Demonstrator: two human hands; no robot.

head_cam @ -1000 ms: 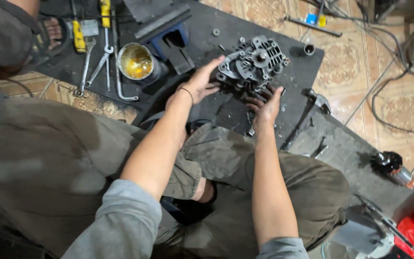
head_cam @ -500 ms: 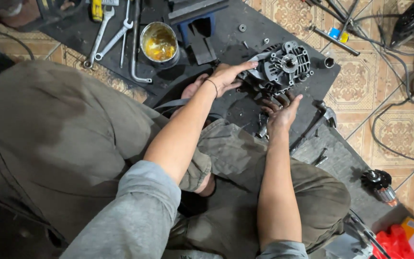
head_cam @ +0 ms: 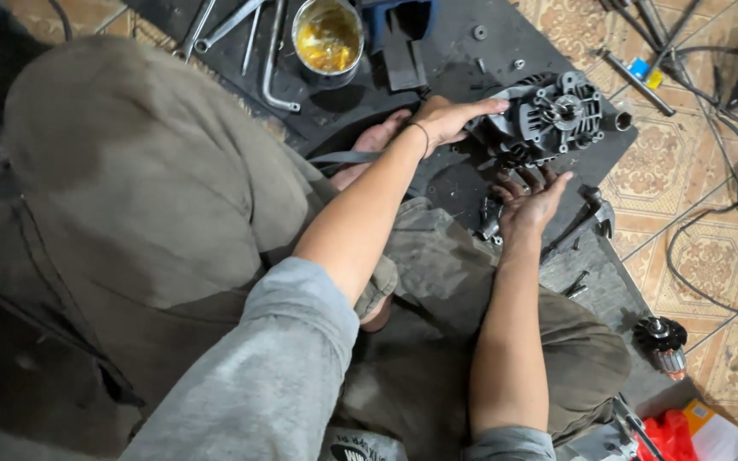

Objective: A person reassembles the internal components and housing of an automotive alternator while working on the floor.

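Note:
A dark grey metal alternator housing (head_cam: 553, 115) rests on a black mat (head_cam: 463, 51) on the floor. My left hand (head_cam: 450, 119) lies over its left side, fingers stretched across the casing. From below, my right hand (head_cam: 530, 198) cups the housing's near edge with fingers spread upward. Small dark metal parts (head_cam: 489, 224) lie just under that hand. I sit with my knees bent, and a bare foot (head_cam: 373, 145) shows beside my left wrist.
A tin can of yellow grease (head_cam: 328, 38), wrenches (head_cam: 224, 26) and a bent bar (head_cam: 273, 64) lie at the mat's far side. A motor armature (head_cam: 664, 341) sits on the tiled floor at right. Cables (head_cam: 711, 213) run across the tiles; red packaging (head_cam: 664, 435) is bottom right.
The view has shifted so the housing and tools sit higher and further right in frame. Both hands stay on the housing, the left now flatter over its side.

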